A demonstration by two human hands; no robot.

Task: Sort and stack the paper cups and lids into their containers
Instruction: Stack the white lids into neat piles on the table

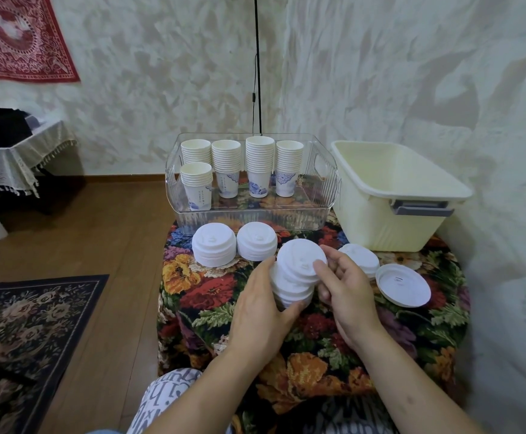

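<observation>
Left hand (260,303): your fingers curl round the tilted lid stack (296,274).
Right hand (346,285): grips the same stack's other side.
Loose lid (403,285): on table (427,333), right of your right hand.
Clear bin (252,214): beyond both hands, holding cup stacks (243,167).

On the worktop (211,296) before me, cup stacks (243,166) stand in the clear bin (324,183); the tub (390,195) sits right of it, lid stacks (233,247) in front, one loose lid (403,285) rightmost.
</observation>
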